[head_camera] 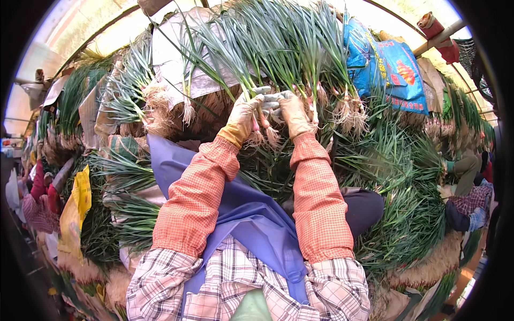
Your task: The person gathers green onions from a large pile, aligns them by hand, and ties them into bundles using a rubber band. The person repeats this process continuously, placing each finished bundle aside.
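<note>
My left hand [242, 114], in a rubber glove with grey fingers, grips a few young garlic plants [258, 107] by their lower stems. Their pinkish bulbs and pale roots hang below my fingers, and the long green leaves lean away from me. My right hand [294, 112], gloved the same way, is just to the right, its fingers reaching towards the left fingertips and the stems. Whether those fingers pinch anything is hidden. A row of more garlic plants [277, 50] lies beyond both hands, roots towards me. A small bunch [188, 94] lies apart on a pale sack [170, 50].
A blue printed bag [385, 68] lies at the far right. Rooty bunches [134, 92] are stacked at left. Loose leaves [401, 180] heap up on the right. A purple apron [249, 208] covers my lap. Other people [40, 208] [468, 200] sit at both sides.
</note>
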The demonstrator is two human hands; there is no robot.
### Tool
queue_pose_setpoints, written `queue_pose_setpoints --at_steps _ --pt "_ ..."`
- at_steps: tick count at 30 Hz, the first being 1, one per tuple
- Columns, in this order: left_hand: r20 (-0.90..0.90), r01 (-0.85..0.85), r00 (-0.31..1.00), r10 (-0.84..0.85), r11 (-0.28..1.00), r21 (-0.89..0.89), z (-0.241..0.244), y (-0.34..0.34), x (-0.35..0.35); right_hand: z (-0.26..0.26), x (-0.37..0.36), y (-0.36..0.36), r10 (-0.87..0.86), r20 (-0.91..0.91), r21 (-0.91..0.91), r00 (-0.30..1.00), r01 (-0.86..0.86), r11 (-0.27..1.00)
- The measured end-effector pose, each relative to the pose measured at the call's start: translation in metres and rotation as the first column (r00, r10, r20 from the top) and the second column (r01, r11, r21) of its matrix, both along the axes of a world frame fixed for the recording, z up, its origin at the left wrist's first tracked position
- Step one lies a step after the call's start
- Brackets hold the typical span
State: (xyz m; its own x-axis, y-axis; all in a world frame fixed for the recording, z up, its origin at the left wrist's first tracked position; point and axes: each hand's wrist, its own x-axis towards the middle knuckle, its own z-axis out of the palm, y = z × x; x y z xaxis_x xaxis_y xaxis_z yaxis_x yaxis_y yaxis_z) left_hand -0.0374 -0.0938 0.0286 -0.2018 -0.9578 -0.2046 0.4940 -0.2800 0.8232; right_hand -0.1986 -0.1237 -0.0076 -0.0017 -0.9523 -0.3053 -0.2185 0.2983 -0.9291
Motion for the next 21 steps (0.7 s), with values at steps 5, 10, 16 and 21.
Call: queue_pose_setpoints --at_steps 5,10,16,21 --pt "0.354 -0.141 0.928 0.119 0.989 0.036 -0.059 -0.043 0.019 -0.069 0.003 -0.039 0.169 -0.557 -0.099 0.813 -0.267 0.959" --pt "-0.058 -0.154 0.985 0.165 0.975 0.16 -0.036 -0.029 0.047 0.088 -0.042 0.029 -0.005 0.602 -0.252 0.799 0.196 0.948" --pt "0.154 -0.146 0.98 0.129 0.984 0.103 0.003 0.044 0.0 0.029 -0.011 0.105 0.025 -0.086 -0.315 0.996 -0.051 0.948" --pt "0.202 -0.009 0.979 -0.019 0.991 0.135 0.005 0.061 0.018 0.066 -0.001 0.107 0.301 0.045 0.062 0.953 -0.303 0.951"
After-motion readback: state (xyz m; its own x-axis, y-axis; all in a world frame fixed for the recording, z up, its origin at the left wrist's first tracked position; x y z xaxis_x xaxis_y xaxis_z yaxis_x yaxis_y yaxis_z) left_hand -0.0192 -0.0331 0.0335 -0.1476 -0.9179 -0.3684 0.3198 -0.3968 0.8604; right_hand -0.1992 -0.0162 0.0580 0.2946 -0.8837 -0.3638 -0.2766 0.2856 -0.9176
